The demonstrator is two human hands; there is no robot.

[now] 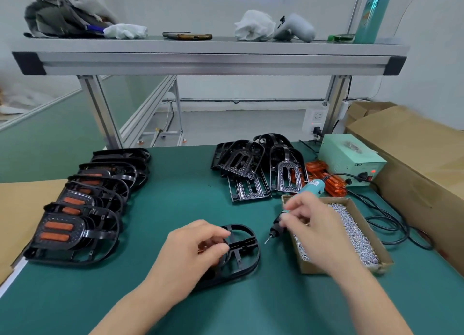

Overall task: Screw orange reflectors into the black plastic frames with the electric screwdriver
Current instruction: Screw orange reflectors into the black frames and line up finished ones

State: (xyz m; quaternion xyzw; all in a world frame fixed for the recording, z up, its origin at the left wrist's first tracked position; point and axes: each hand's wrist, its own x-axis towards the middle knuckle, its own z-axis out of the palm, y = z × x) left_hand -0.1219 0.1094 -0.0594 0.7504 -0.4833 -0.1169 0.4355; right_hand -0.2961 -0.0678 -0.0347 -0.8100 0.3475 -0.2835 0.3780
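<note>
On the green mat (175, 191), the left hand (198, 249) curls its fingers over the near-centre black frame (247, 255), pinching its left part, where a bit of orange shows under the fingers. The right hand (313, 224) grips the teal screwdriver (312, 187), tilted with its bit pointing down-left, the tip just right of the frame and apart from it, beside the box of screws (361, 236). Finished frames (75, 214) overlap in a row at the left, empty frames (258, 168) are piled at the far centre, and loose reflectors (335, 187) lie right of that pile.
</note>
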